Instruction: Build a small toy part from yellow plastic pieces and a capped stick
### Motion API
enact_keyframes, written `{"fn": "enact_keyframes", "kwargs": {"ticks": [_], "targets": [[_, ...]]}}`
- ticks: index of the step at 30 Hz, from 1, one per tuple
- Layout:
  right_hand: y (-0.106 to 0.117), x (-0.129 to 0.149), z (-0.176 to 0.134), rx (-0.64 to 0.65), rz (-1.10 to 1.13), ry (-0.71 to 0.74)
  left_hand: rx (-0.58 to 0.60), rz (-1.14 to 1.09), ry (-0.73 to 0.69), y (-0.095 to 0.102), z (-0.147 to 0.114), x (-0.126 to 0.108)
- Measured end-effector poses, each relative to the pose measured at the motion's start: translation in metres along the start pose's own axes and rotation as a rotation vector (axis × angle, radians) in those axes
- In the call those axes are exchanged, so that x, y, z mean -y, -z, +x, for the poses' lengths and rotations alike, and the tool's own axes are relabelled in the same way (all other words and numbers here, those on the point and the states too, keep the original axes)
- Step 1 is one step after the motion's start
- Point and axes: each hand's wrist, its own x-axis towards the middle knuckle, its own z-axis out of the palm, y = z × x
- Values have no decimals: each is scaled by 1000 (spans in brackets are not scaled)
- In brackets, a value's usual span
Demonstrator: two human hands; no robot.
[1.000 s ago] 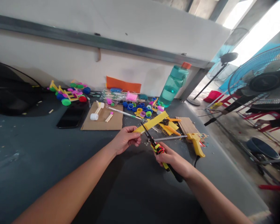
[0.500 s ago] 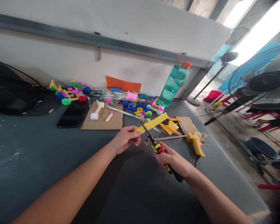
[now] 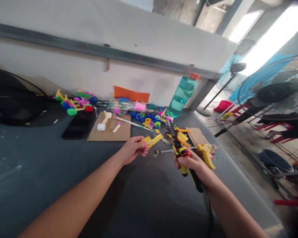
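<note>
Pinched in my left hand [image 3: 135, 148] is a small yellow strip [image 3: 146, 139], which looks like paper or foam. A thin pale stick shows at its edge. Just beyond my fingertips another length of yellow strip [image 3: 156, 140] slants to the right; I cannot tell whether the two are joined. My right hand [image 3: 190, 163] is wrapped round the black, yellow and red handles of a pair of scissors [image 3: 180, 150]. Their dark blades point up and away, apart from the strip. Behind them lie yellow scraps [image 3: 183, 137], and a yellow glue gun [image 3: 205, 155] rests by my right hand.
A cardboard sheet [image 3: 94, 134] bears white caps and small sticks, with a phone [image 3: 75, 127] beside it. Coloured bottle caps [image 3: 151, 120] and a teal bottle [image 3: 180, 100] stand along the wall. A fan [image 3: 273, 92] stands beyond the table's right edge.
The scissors have moved right, off the yellow strip, and their blades now point more upright. The strip at my left hand looks shorter. My left hand has hardly moved.
</note>
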Motion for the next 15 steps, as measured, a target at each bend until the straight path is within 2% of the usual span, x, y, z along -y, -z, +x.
{"fn": "enact_keyframes", "kwargs": {"ticks": [3,5,7,9,11,15], "targets": [[39,23,13,-143,-349,118,9,20,8,-1,0,0],[69,37,33,-240,-704,155,17,30,12,-1,0,0],[99,44,62,-357,-1095,121,21,35,12,-1,0,0],[124,45,92,-337,-1387,68,24,38,12,-1,0,1],[142,41,117,-272,-1547,-16,30,39,8,0,0,2],[159,26,148,-217,-1615,-53,44,57,0,0,-1,2]]}}
